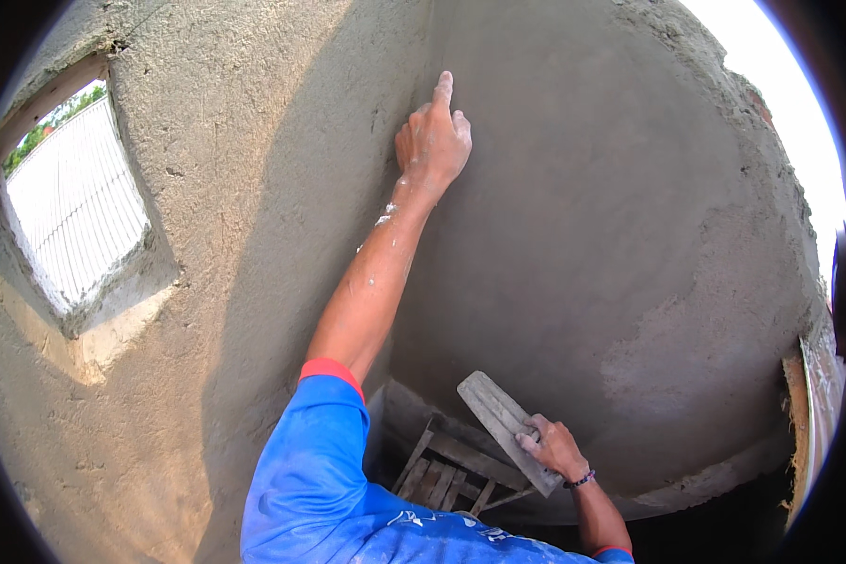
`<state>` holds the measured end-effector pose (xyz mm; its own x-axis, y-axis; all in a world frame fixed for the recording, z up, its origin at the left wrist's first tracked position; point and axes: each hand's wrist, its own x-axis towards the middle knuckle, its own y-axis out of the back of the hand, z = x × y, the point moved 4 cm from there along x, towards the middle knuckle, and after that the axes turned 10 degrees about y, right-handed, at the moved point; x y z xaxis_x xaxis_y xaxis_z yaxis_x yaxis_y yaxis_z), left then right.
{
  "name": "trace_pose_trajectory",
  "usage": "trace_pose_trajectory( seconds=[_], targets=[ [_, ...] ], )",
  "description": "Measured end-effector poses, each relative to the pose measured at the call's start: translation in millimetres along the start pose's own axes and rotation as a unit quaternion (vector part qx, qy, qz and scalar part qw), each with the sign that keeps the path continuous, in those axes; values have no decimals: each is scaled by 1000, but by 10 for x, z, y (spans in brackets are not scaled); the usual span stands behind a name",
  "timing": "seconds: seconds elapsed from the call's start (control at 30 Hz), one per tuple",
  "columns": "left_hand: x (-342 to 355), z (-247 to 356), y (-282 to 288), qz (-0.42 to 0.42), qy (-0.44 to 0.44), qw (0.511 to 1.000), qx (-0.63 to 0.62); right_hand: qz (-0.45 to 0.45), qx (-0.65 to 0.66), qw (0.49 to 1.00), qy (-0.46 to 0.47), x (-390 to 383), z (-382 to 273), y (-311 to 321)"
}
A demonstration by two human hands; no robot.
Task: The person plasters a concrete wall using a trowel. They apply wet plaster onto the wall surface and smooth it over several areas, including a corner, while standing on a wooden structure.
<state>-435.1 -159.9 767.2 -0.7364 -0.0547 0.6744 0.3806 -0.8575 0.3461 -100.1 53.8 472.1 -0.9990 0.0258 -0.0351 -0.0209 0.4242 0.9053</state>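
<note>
My left hand point(432, 141) is raised at the inside corner of the plastered wall point(573, 216), index finger stretched upward at the smooth grey render and the other fingers partly curled; it holds nothing. Whether the fingertip touches the surface I cannot tell. Pale splashes dot my wrist and forearm. Lower right, my right hand point(552, 449) is closed on a grey, plaster-smeared flat float point(489, 404), which is tilted with its long end up and to the left, in front of the lower part of the same wall.
A rough wall point(160, 395) on the left has a square opening point(80, 329) showing corrugated roofing and greenery beyond. A wooden slatted frame point(442, 470) lies below in shadow. A board point(813, 414) stands at the right edge, with bright sky above the wall's ragged top.
</note>
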Motion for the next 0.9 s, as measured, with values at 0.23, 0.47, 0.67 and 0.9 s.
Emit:
trace_pose_trajectory(
  seconds=[0.23,0.47,0.67,0.9],
  targets=[
    [-33,-23,-3,38,-10,999,-29,10,3,1000,-5,-2,10,-38],
    [-214,-157,-146,34,-2,999,-40,14,10,1000,4,-16,-19,-107],
    [-158,-202,-111,57,-19,997,-40,13,14,1000,4,-17,-55,-128],
    [-156,-226,-95,-22,21,997,-77,0,10,1000,-14,-28,-79,-150]
  ],
)
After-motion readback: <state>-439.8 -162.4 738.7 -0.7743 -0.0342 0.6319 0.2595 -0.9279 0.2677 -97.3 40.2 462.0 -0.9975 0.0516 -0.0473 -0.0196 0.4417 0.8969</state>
